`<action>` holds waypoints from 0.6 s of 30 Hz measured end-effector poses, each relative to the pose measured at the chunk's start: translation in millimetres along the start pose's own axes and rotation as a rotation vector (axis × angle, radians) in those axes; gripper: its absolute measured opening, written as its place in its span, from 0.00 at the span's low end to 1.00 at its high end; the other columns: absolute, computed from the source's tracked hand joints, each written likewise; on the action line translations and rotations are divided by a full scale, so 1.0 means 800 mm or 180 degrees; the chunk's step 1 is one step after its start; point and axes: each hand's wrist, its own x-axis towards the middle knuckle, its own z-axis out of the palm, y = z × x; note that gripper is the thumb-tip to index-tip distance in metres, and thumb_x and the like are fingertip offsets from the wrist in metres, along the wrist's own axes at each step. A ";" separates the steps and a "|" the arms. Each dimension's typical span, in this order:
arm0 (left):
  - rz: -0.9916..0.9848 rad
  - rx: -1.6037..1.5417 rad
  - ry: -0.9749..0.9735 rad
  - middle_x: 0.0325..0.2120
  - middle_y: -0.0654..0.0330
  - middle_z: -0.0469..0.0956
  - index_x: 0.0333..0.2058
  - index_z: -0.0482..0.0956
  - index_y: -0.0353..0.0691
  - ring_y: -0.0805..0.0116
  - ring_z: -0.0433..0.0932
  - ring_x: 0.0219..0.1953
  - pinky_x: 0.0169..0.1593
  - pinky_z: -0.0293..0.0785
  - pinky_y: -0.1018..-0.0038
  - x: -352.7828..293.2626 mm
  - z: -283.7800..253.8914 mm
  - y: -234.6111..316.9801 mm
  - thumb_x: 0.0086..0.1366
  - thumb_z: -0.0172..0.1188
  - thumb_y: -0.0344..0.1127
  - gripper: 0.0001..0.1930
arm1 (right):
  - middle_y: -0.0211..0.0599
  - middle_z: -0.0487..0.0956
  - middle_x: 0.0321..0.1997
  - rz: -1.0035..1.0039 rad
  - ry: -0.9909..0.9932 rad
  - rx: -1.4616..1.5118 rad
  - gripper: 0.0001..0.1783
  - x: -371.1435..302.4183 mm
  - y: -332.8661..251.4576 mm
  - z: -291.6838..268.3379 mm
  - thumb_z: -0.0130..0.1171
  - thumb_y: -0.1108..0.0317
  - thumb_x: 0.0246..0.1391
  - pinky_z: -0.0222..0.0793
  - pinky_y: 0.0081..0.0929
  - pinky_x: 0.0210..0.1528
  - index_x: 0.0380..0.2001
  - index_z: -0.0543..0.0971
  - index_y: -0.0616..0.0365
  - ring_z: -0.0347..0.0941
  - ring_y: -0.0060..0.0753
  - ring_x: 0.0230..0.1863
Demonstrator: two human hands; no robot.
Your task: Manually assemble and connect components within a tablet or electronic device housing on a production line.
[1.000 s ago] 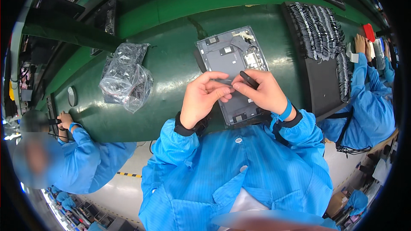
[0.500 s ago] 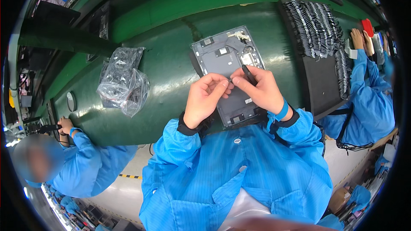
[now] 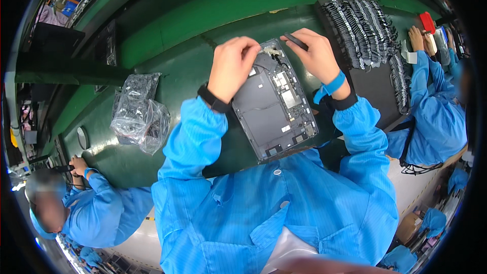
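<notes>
A thin grey device casing, like an opened tablet or laptop shell, lies in front of me with its inside showing. A circuit board with silver shields runs along its right side. My left hand is at the casing's upper left corner, fingers and thumb pinched together; whatever they hold is too small or hidden. In my right hand is a black pen-shaped tool, held slanting beside the upper right corner. White connector pieces sit at the casing's top edge between my hands.
On the green bench a clear plastic bag of dark parts lies left. Rows of small dark strips fill part of a black tray at right. Co-workers sit either side: a blue sleeve left, another right.
Both hands have moved from over the middle of the casing up to its top edge and spread apart. The casing now shows more of its board and lower half.
</notes>
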 end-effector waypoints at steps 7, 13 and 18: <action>0.0149 0.0258 -0.0496 0.26 0.48 0.78 0.29 0.81 0.32 0.52 0.78 0.31 0.37 0.75 0.63 0.054 0.019 -0.040 0.52 0.56 0.26 0.07 | 0.46 0.80 0.28 0.0215 -0.0367 -0.0420 0.11 0.021 0.015 0.025 0.64 0.65 0.44 0.71 0.40 0.32 0.29 0.82 0.62 0.76 0.50 0.29; 0.0051 0.0310 -0.0866 0.26 0.50 0.78 0.30 0.80 0.30 0.57 0.79 0.30 0.37 0.76 0.67 0.058 0.025 -0.045 0.50 0.58 0.26 0.08 | 0.41 0.78 0.30 0.0122 -0.0319 -0.0669 0.12 0.026 0.022 0.033 0.66 0.63 0.43 0.72 0.40 0.35 0.29 0.83 0.60 0.76 0.49 0.33; 0.0053 0.0465 -0.0876 0.28 0.50 0.79 0.33 0.80 0.28 0.62 0.81 0.31 0.37 0.78 0.71 0.058 0.031 -0.043 0.50 0.59 0.25 0.10 | 0.41 0.78 0.30 0.0236 -0.0250 -0.0587 0.11 0.026 0.026 0.041 0.65 0.64 0.43 0.72 0.40 0.36 0.29 0.82 0.60 0.76 0.49 0.34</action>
